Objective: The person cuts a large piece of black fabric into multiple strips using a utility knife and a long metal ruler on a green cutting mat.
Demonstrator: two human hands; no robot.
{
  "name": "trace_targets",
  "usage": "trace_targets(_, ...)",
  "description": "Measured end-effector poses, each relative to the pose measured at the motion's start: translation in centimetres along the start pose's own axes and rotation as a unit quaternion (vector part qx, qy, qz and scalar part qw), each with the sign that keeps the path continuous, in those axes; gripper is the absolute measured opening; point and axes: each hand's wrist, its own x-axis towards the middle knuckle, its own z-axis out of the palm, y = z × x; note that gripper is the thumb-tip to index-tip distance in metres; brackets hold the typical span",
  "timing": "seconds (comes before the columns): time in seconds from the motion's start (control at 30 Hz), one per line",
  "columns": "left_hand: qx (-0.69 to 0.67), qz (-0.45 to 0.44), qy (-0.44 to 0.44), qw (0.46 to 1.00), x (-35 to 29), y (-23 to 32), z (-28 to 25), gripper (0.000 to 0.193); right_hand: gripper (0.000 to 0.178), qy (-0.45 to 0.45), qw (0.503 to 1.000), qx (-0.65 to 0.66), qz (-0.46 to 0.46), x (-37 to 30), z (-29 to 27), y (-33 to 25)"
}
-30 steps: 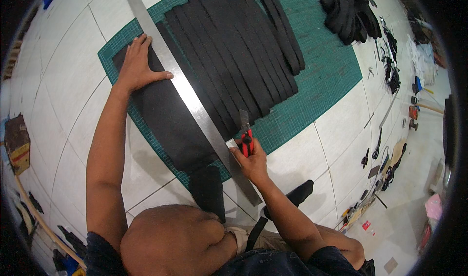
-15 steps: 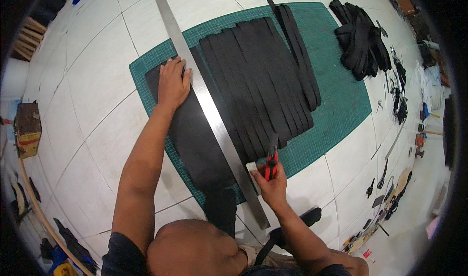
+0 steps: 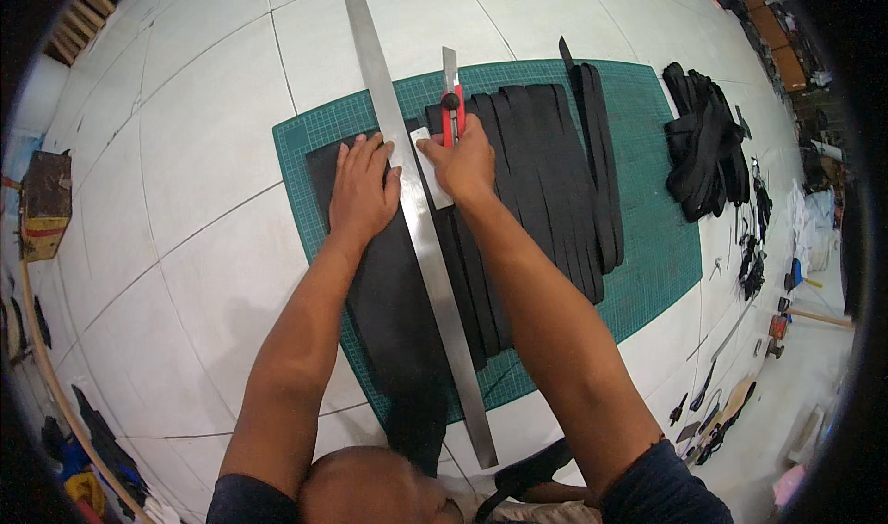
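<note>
My left hand (image 3: 363,189) lies flat with fingers stretched out, pressing on a black sheet (image 3: 388,283) and the edge of a long metal ruler (image 3: 427,242). The ruler runs slantwise over the sheet. My right hand (image 3: 469,161) grips a red and black utility knife (image 3: 452,108), its blade pointing away from me. A short pale flat strip (image 3: 437,184) sits under my right thumb, beside the ruler. Whether that hand holds it or only presses it, I cannot tell. Several black cut strips (image 3: 546,191) lie side by side to the right, beneath my right forearm.
Everything rests on a green cutting mat (image 3: 659,237) on a white tiled floor (image 3: 213,274). A folded black bundle (image 3: 599,168) lies on the mat's right part. Another heap of black straps (image 3: 705,145) is at its right edge. Loose tools lie farther right; a box (image 3: 46,205) stands left.
My right hand has carried the knife and pale strip from the ruler's near end toward its far part. My left hand stays on the ruler. The whole view has shifted a little.
</note>
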Motion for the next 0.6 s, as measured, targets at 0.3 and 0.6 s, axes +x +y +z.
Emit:
trace_targets(0.3,-0.005,-0.008,0.006,1.000,0.1,-0.2,0.1,0.040,0.043,-0.021,0.999,-0.032,0.029,2.2,2.2,1.3)
trace_targets(0.6,-0.009,-0.020,-0.012,1.000,0.3,0.1,0.4,0.041,0.049,-0.048,0.998,-0.033,0.031,2.7,1.7,1.8)
